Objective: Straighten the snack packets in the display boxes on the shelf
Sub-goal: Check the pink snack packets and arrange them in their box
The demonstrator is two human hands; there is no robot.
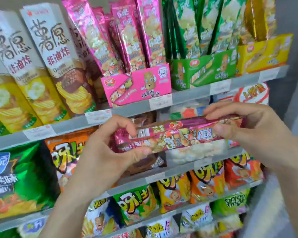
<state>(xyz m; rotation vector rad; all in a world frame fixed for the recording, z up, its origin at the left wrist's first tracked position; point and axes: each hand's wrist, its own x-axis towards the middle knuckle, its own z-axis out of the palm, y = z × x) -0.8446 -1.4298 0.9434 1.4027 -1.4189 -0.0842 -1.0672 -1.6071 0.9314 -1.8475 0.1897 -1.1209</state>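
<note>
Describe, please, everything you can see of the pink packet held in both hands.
The pink packet is long and narrow, of shiny foil-like film, printed with snack pictures, a red oval logo and a barcode near its left end. It is held in the air almost level, right end slightly higher, below the pink display box that holds matching packets upright. The left hand pinches its left end and the right hand pinches its right end.
</note>
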